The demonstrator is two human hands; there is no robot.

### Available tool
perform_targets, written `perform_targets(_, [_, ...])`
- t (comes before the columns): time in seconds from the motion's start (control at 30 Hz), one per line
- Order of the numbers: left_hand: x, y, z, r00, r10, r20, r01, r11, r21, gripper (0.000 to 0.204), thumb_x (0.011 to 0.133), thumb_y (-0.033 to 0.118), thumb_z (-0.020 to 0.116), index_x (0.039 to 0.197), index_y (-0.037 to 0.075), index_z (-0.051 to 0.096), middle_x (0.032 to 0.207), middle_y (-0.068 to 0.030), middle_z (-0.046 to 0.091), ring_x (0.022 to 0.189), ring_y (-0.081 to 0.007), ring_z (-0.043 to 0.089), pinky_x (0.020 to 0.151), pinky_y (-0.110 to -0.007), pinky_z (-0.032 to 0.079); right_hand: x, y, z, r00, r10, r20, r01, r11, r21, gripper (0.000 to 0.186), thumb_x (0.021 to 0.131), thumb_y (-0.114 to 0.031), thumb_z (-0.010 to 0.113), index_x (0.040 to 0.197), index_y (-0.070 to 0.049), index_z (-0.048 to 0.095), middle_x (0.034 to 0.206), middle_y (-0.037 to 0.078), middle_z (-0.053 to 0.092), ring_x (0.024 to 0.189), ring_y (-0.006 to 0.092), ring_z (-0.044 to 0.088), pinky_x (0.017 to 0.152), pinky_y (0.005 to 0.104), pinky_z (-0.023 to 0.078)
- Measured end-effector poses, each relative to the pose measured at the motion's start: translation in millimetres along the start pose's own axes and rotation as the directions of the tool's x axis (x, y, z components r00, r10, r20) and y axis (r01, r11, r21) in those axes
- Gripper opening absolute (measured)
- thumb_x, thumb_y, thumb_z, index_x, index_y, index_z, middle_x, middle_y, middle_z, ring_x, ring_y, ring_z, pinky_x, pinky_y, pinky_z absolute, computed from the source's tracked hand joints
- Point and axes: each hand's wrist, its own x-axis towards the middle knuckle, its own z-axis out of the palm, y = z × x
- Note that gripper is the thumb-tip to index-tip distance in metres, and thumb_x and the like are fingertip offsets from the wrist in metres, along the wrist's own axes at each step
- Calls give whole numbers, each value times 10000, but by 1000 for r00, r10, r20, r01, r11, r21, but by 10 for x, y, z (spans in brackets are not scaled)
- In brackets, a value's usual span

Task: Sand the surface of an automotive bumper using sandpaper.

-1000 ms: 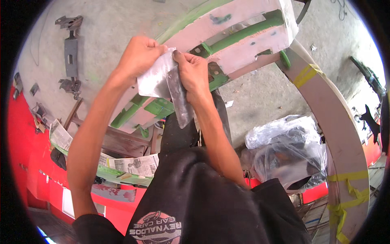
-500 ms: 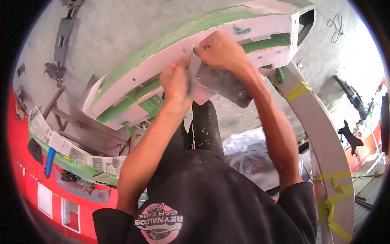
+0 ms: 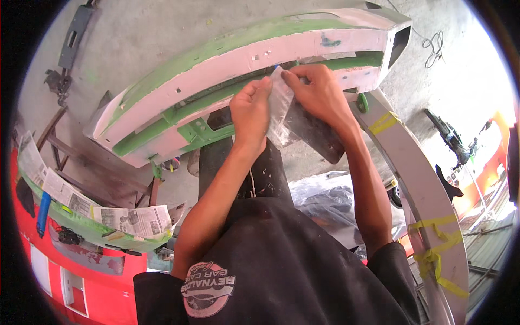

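Observation:
My left hand (image 3: pixel 251 111) pinches the left edge of a crinkled clear plastic bag (image 3: pixel 278 103) between thumb and fingers. At its top corner my right hand (image 3: pixel 318 92) is closed on the same bag, with a small blue spot showing there. A dark grey flat sheet with rounded corners (image 3: pixel 317 132) hangs below my right hand; its top is hidden by the hand and the bag, so I cannot tell how it is held. Just beyond my hands lies a car bumper (image 3: pixel 216 76), pale pinkish with green patches and slots along it.
A second curved bumper (image 3: pixel 428 184) with yellow tape runs down the right. At left, newspaper (image 3: pixel 135 219) covers a green-edged part beside a blue cylinder (image 3: pixel 43 214) and a red panel (image 3: pixel 114 292). Clear plastic sheeting (image 3: pixel 330 203) lies on the concrete floor. A brown metal stand (image 3: pixel 92 168) supports the left side.
Both hands have come down and nearer to me, away from the bumper's face, the right also shifting rightward. The clear bag now shows stretched between them.

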Motion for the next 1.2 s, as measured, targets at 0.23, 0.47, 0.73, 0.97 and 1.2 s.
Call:
perform_targets(0.23, [197, 345, -137, 985, 40, 168, -101, 922, 375, 251, 908, 205, 601, 847, -24, 684, 673, 51, 554, 612, -35, 428, 541, -239, 335, 226, 63, 51, 993, -67, 95, 64, 997, 35, 347, 849, -313, 555, 774, 8, 662, 680, 249, 597, 638, 377, 614, 664, 433, 479])
perform_targets(0.47, [320, 389, -97, 988, 104, 116, -142, 908, 393, 227, 858, 167, 627, 809, -46, 689, 632, 38, 546, 575, -47, 425, 517, -254, 334, 245, 104, 198, 998, 20, 62, -36, 963, 267, 400, 858, -308, 555, 734, 70, 590, 567, 191, 504, 539, 196, 454, 603, 411, 431])
perform_targets(0.73, [354, 434, -102, 995, -20, 95, -18, 921, 388, 189, 887, 146, 598, 817, -13, 673, 743, -28, 634, 622, -85, 549, 568, -242, 449, 307, 36, 105, 972, 110, 206, -154, 965, 211, 390, 886, -319, 587, 965, 49, 686, 729, 36, 637, 689, 87, 542, 644, 276, 457])
perform_targets(0.97, [312, 478, -36, 997, -52, 51, 33, 948, 318, 198, 849, 132, 610, 760, -34, 672, 631, 24, 537, 576, -63, 427, 529, -255, 345, 350, -59, 1, 949, 170, 265, -223, 958, 181, 380, 874, -310, 591, 941, 48, 698, 747, 59, 655, 685, 102, 563, 644, 282, 463])
perform_targets(1.2, [264, 530, -5, 996, -93, 4, 89, 961, 263, 185, 856, 115, 592, 767, -29, 666, 681, -18, 590, 600, -85, 490, 549, -266, 398, 419, -42, 1, 933, 156, 323, -222, 958, 179, 380, 859, -303, 600, 958, 52, 695, 778, 67, 668, 688, 112, 577, 655, 285, 474])
